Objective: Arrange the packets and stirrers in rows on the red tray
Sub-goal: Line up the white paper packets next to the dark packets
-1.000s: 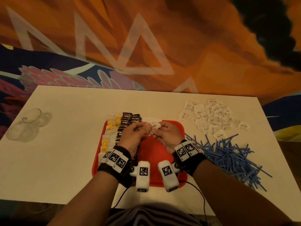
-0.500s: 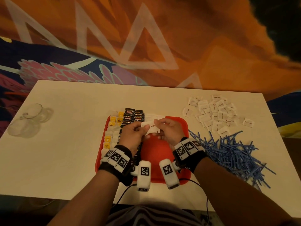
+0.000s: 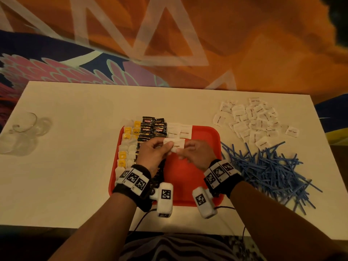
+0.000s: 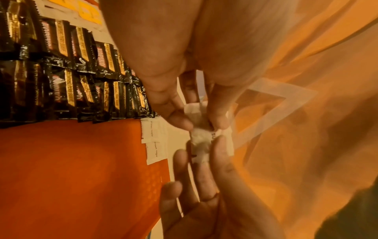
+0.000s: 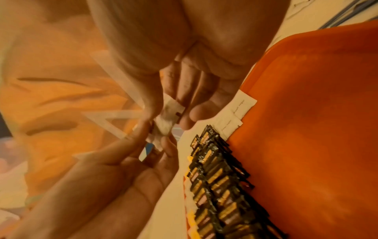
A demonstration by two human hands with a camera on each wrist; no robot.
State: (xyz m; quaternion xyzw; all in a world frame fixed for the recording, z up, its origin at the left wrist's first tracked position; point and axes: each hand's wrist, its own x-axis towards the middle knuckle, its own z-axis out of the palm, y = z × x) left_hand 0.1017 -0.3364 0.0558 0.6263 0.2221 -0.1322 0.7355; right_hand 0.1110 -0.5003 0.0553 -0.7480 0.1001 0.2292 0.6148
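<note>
**Both hands pinch sugar packets above the tray**

White table (image 3: pixel 75 176) fills the scene, its near edge by the person's lap, a cable trailing over it.

On it, near centre, sits the red tray (image 3: pixel 190 185). Its near right part is bare red plastic. Above the middle of the tray the left hand (image 3: pixel 152 155) and right hand (image 3: pixel 195 155) meet, fingertips together, each with a marker band on its wrist. Between them they pinch a small bunch of white packets (image 3: pixel 175 145); one reads "sugar". In the left wrist view the left thumb and fingers (image 4: pixel 180 119) close on the packets from one side and the right fingers take the other end. How many packets are in the bunch I cannot tell.

Left of the hands, rows run from near to far on the tray: yellow and white tea packets (image 3: pixel 130 136) along the left edge, then black coffee packets (image 3: pixel 150 127) overlapping in two columns. Beyond the hands, at the tray's far edge, two brown sugar packets (image 3: pixel 179 131) lie side by side, touching, just right of the black rows.

Right of the tray, blue stirrers (image 3: pixel 263 170) lie in a loose heap on the table. Farther right and back, a scatter of white sugar packets (image 3: pixel 250 119) lies apart from the tray.

At the far left edge stands clear glassware (image 3: pixel 20 132).

Behind the table hangs an orange, blue and pink patterned wall (image 3: pixel 188 44).
</note>
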